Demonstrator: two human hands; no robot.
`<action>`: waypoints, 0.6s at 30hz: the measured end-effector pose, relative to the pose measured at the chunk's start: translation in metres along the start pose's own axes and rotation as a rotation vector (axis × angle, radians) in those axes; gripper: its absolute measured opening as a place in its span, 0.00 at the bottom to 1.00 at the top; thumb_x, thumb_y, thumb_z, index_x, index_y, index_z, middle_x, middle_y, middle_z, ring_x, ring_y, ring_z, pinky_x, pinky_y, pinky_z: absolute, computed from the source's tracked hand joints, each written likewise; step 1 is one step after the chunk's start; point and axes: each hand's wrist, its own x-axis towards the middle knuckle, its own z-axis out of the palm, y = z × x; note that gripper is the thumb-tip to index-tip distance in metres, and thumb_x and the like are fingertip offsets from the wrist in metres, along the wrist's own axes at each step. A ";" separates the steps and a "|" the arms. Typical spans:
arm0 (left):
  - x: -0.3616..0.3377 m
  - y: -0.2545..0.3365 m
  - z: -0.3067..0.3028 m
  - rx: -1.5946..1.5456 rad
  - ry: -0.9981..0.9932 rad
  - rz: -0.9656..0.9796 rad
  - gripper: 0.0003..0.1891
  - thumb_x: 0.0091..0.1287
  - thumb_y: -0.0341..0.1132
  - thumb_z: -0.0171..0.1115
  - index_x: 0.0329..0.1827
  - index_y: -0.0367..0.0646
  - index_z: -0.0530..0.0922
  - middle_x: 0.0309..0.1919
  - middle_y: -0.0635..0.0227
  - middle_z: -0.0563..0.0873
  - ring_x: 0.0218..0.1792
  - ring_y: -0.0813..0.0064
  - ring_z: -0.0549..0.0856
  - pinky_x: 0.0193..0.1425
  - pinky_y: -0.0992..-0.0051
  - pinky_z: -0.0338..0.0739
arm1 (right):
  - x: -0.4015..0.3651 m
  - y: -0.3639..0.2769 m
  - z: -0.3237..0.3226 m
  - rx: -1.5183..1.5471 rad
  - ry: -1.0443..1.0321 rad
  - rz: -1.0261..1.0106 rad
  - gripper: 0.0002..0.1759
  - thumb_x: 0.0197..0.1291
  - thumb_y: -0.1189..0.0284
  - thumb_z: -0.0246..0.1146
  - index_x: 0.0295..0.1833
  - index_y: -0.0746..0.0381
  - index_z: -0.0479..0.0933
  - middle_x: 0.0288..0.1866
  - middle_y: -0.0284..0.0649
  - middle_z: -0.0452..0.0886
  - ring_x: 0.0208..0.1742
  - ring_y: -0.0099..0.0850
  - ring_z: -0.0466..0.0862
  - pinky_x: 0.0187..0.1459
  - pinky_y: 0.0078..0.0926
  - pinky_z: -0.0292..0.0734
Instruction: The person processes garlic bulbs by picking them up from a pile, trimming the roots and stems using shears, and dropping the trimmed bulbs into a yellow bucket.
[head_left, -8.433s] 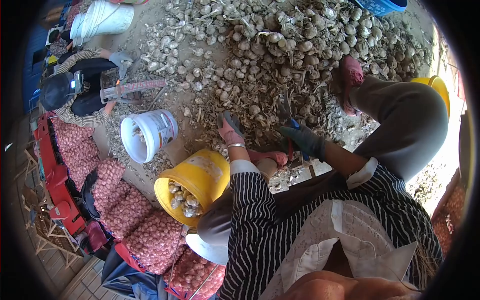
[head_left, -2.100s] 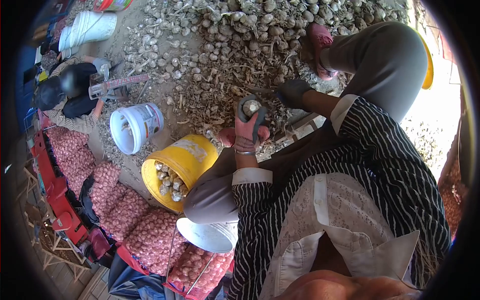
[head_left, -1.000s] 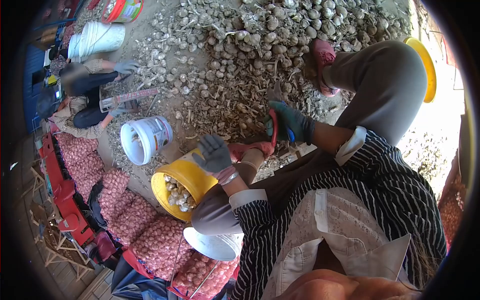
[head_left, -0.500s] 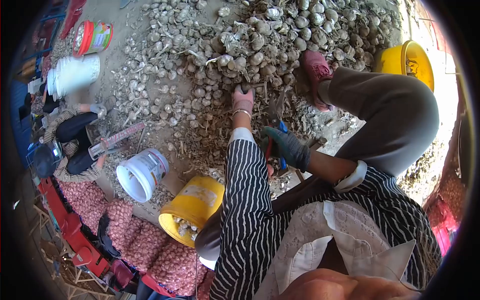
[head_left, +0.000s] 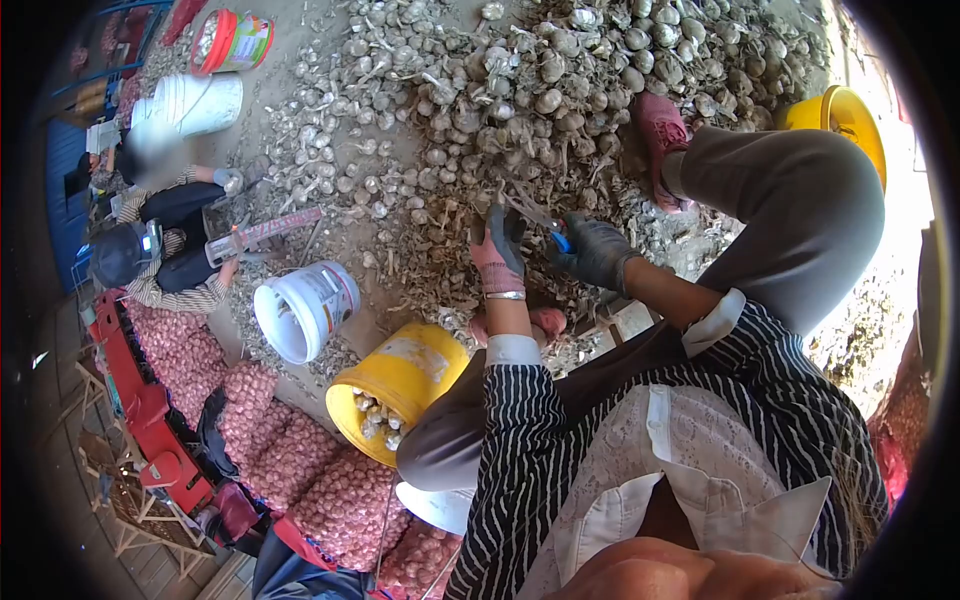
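My left hand [head_left: 500, 248], in a pink and grey glove, is closed near the edge of the garlic pile [head_left: 560, 90]. Something small and pale shows at its fingertips, too unclear to name. Just right of it, my right hand [head_left: 597, 252] in a grey glove is wrapped round blue-handled shears [head_left: 538, 212]. Their metal blades point up and left, to the fingertips of my left hand. Dry stalks and husks [head_left: 440, 265] lie under and around both hands.
A yellow bucket [head_left: 412, 362] with garlic bulbs lies tilted by my knee, beside a white bucket [head_left: 305, 308]. Another yellow bucket [head_left: 860, 125] is at upper right. A co-worker [head_left: 165, 245] sits at left, near filled pink net sacks [head_left: 340, 510].
My left hand has drawn back from the pile and turned toward the shears. My right hand has moved up, and the blades have swung left. The whole view has shifted slightly.
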 end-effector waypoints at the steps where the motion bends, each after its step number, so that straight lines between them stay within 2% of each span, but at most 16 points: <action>1: -0.008 -0.003 -0.006 0.042 -0.032 0.083 0.16 0.65 0.31 0.63 0.55 0.40 0.76 0.44 0.64 0.84 0.40 0.69 0.85 0.43 0.70 0.83 | -0.006 -0.005 -0.002 -0.057 0.019 -0.041 0.30 0.54 0.51 0.63 0.52 0.64 0.72 0.44 0.53 0.81 0.49 0.48 0.81 0.50 0.41 0.74; 2: -0.011 -0.007 -0.009 0.177 -0.004 0.242 0.16 0.65 0.27 0.62 0.55 0.38 0.76 0.45 0.64 0.84 0.40 0.69 0.86 0.43 0.70 0.83 | -0.007 -0.003 0.003 -0.045 0.035 -0.085 0.27 0.55 0.51 0.63 0.50 0.62 0.73 0.43 0.52 0.82 0.48 0.47 0.82 0.50 0.42 0.74; 3: -0.018 -0.007 -0.012 0.170 -0.002 0.256 0.16 0.65 0.27 0.62 0.55 0.38 0.76 0.45 0.64 0.84 0.40 0.69 0.86 0.43 0.70 0.83 | -0.010 -0.007 0.002 -0.051 0.036 -0.100 0.27 0.55 0.51 0.63 0.50 0.62 0.73 0.43 0.52 0.82 0.48 0.47 0.82 0.50 0.42 0.74; 5: -0.032 -0.006 -0.021 0.355 0.068 0.421 0.17 0.64 0.24 0.61 0.57 0.39 0.75 0.47 0.64 0.84 0.41 0.70 0.85 0.45 0.70 0.83 | -0.015 -0.015 -0.002 -0.037 -0.124 -0.039 0.25 0.56 0.53 0.63 0.50 0.61 0.74 0.41 0.51 0.82 0.46 0.47 0.82 0.49 0.42 0.74; 6: -0.077 0.019 0.015 0.061 0.012 0.300 0.16 0.67 0.33 0.60 0.56 0.40 0.75 0.44 0.65 0.84 0.36 0.73 0.84 0.40 0.74 0.81 | -0.019 -0.015 0.001 -0.043 -0.121 -0.054 0.25 0.56 0.53 0.63 0.50 0.61 0.74 0.41 0.51 0.82 0.46 0.47 0.82 0.49 0.42 0.74; 7: -0.088 0.024 0.011 0.054 0.012 0.315 0.16 0.67 0.33 0.60 0.56 0.40 0.75 0.44 0.65 0.84 0.36 0.73 0.84 0.40 0.74 0.81 | -0.023 -0.015 0.005 -0.061 -0.091 -0.114 0.24 0.56 0.54 0.62 0.50 0.60 0.74 0.40 0.51 0.82 0.46 0.47 0.82 0.49 0.42 0.74; 9: -0.103 0.037 0.004 -0.526 -0.349 0.055 0.19 0.70 0.47 0.55 0.55 0.42 0.75 0.40 0.67 0.83 0.30 0.78 0.80 0.33 0.80 0.76 | -0.035 -0.023 0.006 -0.086 -0.060 -0.190 0.23 0.56 0.55 0.62 0.49 0.60 0.75 0.40 0.51 0.83 0.45 0.48 0.83 0.48 0.42 0.75; 10: -0.108 0.041 0.008 -0.608 -0.285 -0.096 0.25 0.69 0.57 0.51 0.53 0.44 0.75 0.38 0.68 0.82 0.27 0.80 0.75 0.28 0.83 0.70 | -0.046 -0.029 0.004 -0.067 -0.071 -0.232 0.22 0.56 0.55 0.62 0.48 0.61 0.75 0.39 0.52 0.83 0.44 0.48 0.83 0.47 0.42 0.75; 11: -0.114 0.044 0.009 -0.613 -0.284 -0.079 0.25 0.69 0.57 0.51 0.53 0.44 0.75 0.38 0.68 0.82 0.27 0.80 0.75 0.28 0.83 0.70 | -0.052 -0.034 0.004 -0.049 -0.083 -0.277 0.21 0.56 0.55 0.62 0.47 0.61 0.76 0.38 0.52 0.83 0.44 0.49 0.83 0.45 0.43 0.76; 13: -0.121 0.040 0.005 -0.367 -0.253 -0.065 0.26 0.68 0.58 0.54 0.54 0.44 0.74 0.38 0.69 0.82 0.27 0.81 0.75 0.29 0.82 0.71 | -0.049 -0.029 0.013 -0.068 -0.087 -0.302 0.21 0.56 0.55 0.62 0.46 0.61 0.77 0.37 0.53 0.83 0.42 0.49 0.83 0.44 0.43 0.76; 14: -0.124 0.044 0.000 -0.574 -0.464 -0.120 0.19 0.70 0.51 0.56 0.50 0.44 0.78 0.36 0.70 0.84 0.30 0.81 0.80 0.31 0.81 0.74 | -0.047 -0.023 0.017 -0.082 -0.083 -0.311 0.21 0.56 0.55 0.62 0.45 0.62 0.77 0.36 0.53 0.83 0.41 0.49 0.83 0.43 0.43 0.76; 15: -0.125 0.042 -0.004 -0.576 -0.471 -0.114 0.19 0.70 0.51 0.56 0.50 0.44 0.78 0.36 0.70 0.84 0.30 0.81 0.80 0.31 0.81 0.74 | -0.046 -0.018 0.021 -0.086 -0.078 -0.317 0.21 0.56 0.55 0.62 0.45 0.62 0.77 0.36 0.53 0.83 0.41 0.49 0.83 0.43 0.43 0.76; 17: -0.126 0.039 -0.011 -0.572 -0.391 0.052 0.10 0.71 0.40 0.57 0.45 0.46 0.81 0.37 0.71 0.86 0.36 0.79 0.84 0.33 0.80 0.76 | -0.043 -0.009 0.027 -0.118 -0.049 -0.276 0.21 0.56 0.56 0.62 0.45 0.62 0.78 0.34 0.53 0.83 0.39 0.50 0.83 0.42 0.44 0.77; 18: -0.125 0.037 -0.016 -0.574 -0.391 0.059 0.10 0.71 0.40 0.57 0.45 0.46 0.81 0.37 0.71 0.86 0.36 0.79 0.84 0.33 0.80 0.76 | -0.044 -0.007 0.029 -0.121 -0.049 -0.282 0.21 0.56 0.56 0.62 0.45 0.62 0.78 0.34 0.53 0.83 0.39 0.50 0.83 0.42 0.44 0.77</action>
